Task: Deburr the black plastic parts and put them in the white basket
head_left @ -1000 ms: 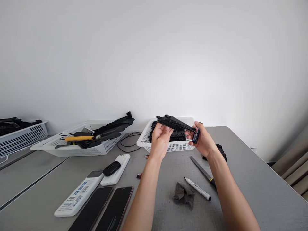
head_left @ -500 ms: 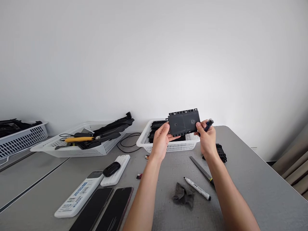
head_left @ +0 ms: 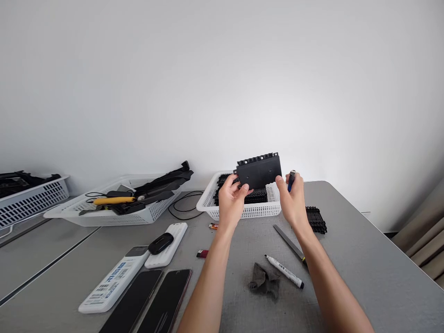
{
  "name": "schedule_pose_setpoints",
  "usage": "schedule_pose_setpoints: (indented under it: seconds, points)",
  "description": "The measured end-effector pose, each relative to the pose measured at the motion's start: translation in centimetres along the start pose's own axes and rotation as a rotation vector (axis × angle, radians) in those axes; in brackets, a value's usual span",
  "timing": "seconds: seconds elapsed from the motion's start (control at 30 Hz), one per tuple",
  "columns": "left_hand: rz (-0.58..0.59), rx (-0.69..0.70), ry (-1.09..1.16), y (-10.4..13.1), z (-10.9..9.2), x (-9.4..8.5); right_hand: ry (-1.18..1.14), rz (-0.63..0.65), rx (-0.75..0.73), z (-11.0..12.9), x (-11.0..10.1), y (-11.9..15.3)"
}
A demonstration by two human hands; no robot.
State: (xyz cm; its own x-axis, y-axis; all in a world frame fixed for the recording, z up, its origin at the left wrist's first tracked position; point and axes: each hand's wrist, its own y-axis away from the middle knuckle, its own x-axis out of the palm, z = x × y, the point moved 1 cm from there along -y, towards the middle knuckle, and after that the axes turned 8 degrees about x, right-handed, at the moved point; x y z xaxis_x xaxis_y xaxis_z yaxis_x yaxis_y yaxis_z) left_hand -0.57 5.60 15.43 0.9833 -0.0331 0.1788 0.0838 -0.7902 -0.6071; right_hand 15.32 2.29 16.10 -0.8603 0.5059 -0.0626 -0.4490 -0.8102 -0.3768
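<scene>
My left hand (head_left: 233, 199) is closed on the lower left of a black plastic part (head_left: 259, 172). This flat, rectangular piece has a row of notched clips along its top edge and two small round marks on its face. It is held up, slightly tilted, above the front of a white basket. My right hand (head_left: 294, 199) has its fingers wrapped round a blue lighter (head_left: 291, 180) with a metal top. The right thumb tip is at the part's lower right corner; whether it presses on it I cannot tell.
Similar black parts lie in the white basket (head_left: 246, 212), and another black part (head_left: 316, 219) rests at the right. A file (head_left: 289, 243), a marker (head_left: 284, 272), a dark cloth (head_left: 264, 282), a red lighter (head_left: 202, 253), an orange lighter (head_left: 213, 226) and two phones (head_left: 164, 300) lie around my forearms.
The black part has shifted left and a little up, its face tilting differently. My right hand has moved left and turned, bringing the lighter more upright. My left fingers have shifted along the lower edge.
</scene>
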Motion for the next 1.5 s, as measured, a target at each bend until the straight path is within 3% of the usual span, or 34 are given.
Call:
schedule_pose_setpoints:
  seconds: [0.07, 0.23, 0.37, 0.53, 1.03, 1.3, 1.5]
  points:
    - [-0.011, 0.008, 0.009, -0.1, 0.3, -0.2, -0.006, 0.098, 0.037, 0.5, -0.1, 0.4]
    - [0.049, 0.039, 0.018, -0.2, 0.3, 0.0, -0.32, 0.662, 0.347, 0.7, 1.1, 1.1]
    - [0.123, 0.045, -0.012, 0.0, -0.2, 0.4, -0.492, 0.872, 0.579, 0.4, 2.6, 1.4]
    - [0.21, 0.061, -0.065, 0.2, -0.7, 0.5, -0.581, 0.908, 0.662, 0.4, 3.2, 1.4]
    - [0.274, 0.122, -0.125, 0.4, -1.3, 0.5, -0.632, 0.919, 0.73, 0.5, 2.8, 1.3]
    - [0.281, 0.118, -0.126, 0.4, -1.0, 0.3, -0.64, 0.932, 0.734, 0.3, 2.7, 1.2]
    - [0.22, 0.108, -0.125, 0.3, -0.8, 0.3, -0.683, 0.959, 0.722, 0.2, 2.7, 1.2]
